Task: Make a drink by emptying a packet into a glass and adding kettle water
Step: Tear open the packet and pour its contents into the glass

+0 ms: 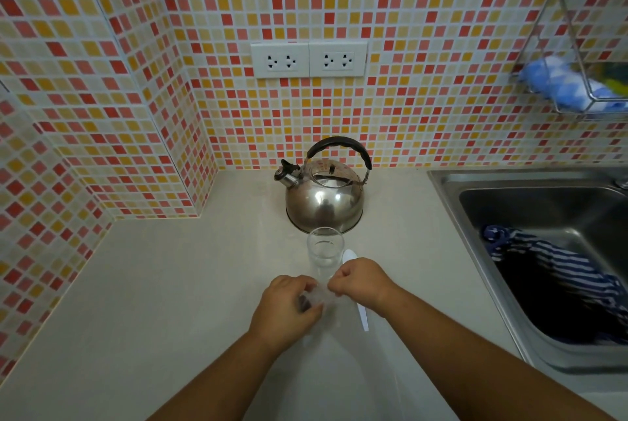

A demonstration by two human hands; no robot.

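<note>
A clear glass (324, 250) stands empty on the pale counter, just in front of a steel kettle (324, 194) with a black handle. Right below the glass, both hands pinch a small clear packet (319, 298) with something dark inside. My left hand (285, 310) grips its left side, my right hand (362, 281) pinches its top right edge. A white plastic spoon (362, 313) lies on the counter under my right hand, its bowl beside the glass.
A steel sink (482, 213) at the right holds a blue striped cloth (557, 267). A wire rack (577, 46) with a blue sponge hangs on the tiled wall. Two double sockets (308, 59) sit above the kettle. A tiled wall corner juts out at the left.
</note>
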